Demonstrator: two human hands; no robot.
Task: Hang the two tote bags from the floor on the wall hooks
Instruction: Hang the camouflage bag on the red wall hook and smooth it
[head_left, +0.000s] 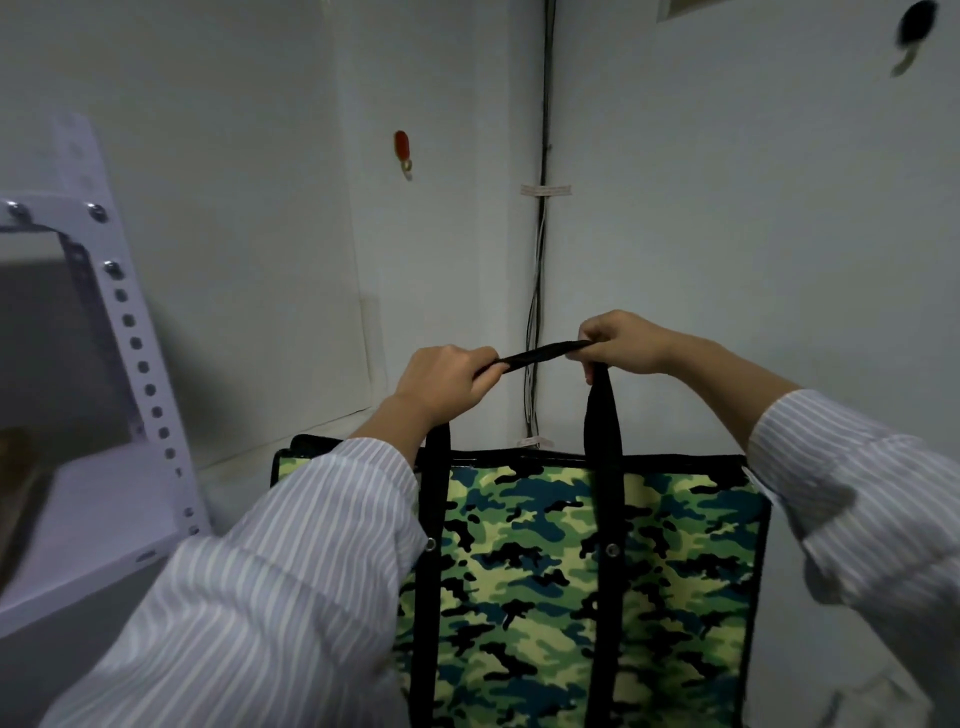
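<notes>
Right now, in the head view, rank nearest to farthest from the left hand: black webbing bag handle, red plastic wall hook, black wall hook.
1. Black webbing bag handle: gripped by the left hand.
2. Red plastic wall hook: above, straight ahead.
3. Black wall hook: far upper right.

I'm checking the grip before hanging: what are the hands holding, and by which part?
The camouflage tote bag, by its black handle strap: the left hand grips one end of the loop's top, the right hand the other.
</notes>
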